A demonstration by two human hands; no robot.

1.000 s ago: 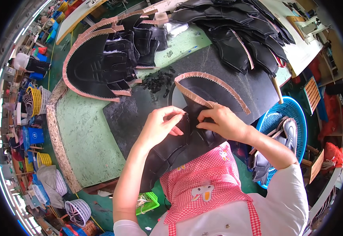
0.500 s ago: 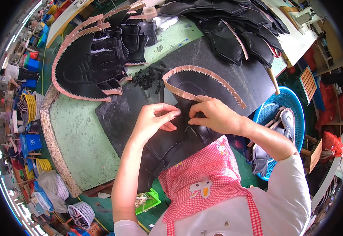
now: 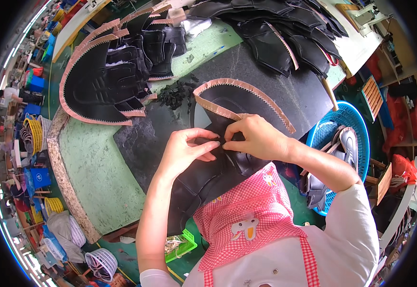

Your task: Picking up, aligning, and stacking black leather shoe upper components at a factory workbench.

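Pinching one black piece [image 3: 227, 158], left hand [image 3: 187, 153], right hand [image 3: 256, 138].

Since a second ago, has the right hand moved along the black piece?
Yes. The right hand has shifted left toward the left hand, judged against the pink-trimmed curved edge beside it; their fingers now nearly touch.
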